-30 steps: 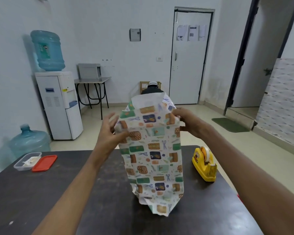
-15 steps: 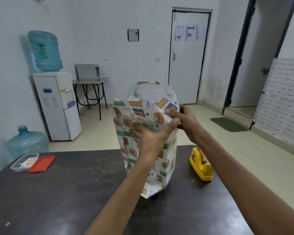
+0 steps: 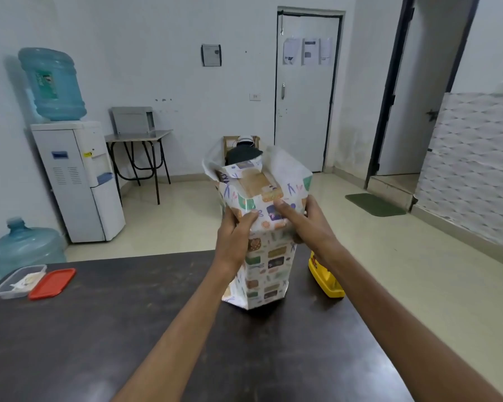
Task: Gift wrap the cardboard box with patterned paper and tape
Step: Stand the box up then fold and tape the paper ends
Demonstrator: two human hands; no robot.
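Head view: your left hand [image 3: 235, 233] and right hand [image 3: 308, 224] both grip the upright cardboard box [image 3: 257, 181] near its top, one on each side. Your fingers curl round the patterned paper [image 3: 266, 265] that sleeves it, thumbs pressed on the near face. The box stands between your hands, paper flaps rising round the bare cardboard top, its lower end on the table [image 3: 128, 329]. The yellow tape dispenser [image 3: 327, 281] sits just right of it.

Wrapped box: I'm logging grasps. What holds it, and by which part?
Both hands hold the wrapped box near its open top: the left hand grips the upper left side, the right hand the upper right.
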